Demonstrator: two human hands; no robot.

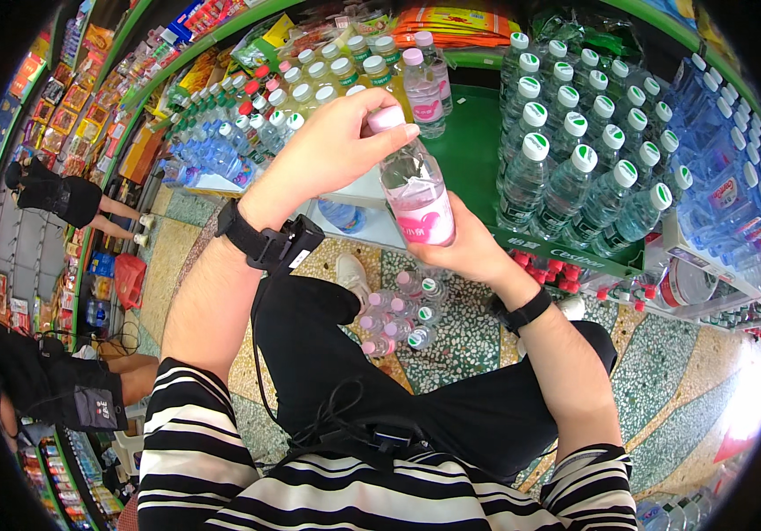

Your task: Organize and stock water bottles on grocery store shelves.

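Observation:
A clear plastic water bottle (414,186) with a pink cap and a pink-and-white label is held tilted between my two hands. My left hand (347,136) grips it at the cap, thumb and fingers around the top. The lower part rests in my right hand (467,242), its fingers partly hidden behind the bottle. Just beyond, two similar pink-capped bottles (424,93) stand on the green shelf tray (463,172). Rows of water bottles with white-and-green caps (573,146) fill the tray's right side. On the floor below my hands stands a cluster of pink-capped and green-white-capped bottles (397,315).
Tea bottles (344,70) and smaller bottles stand at the shelf's left. Blue-tinted water bottles (719,172) are packed at the right. Snack shelves (62,119) line the far left, where one person (62,196) and another person's dark shorts (88,398) show. A red plastic bag (129,280) hangs there.

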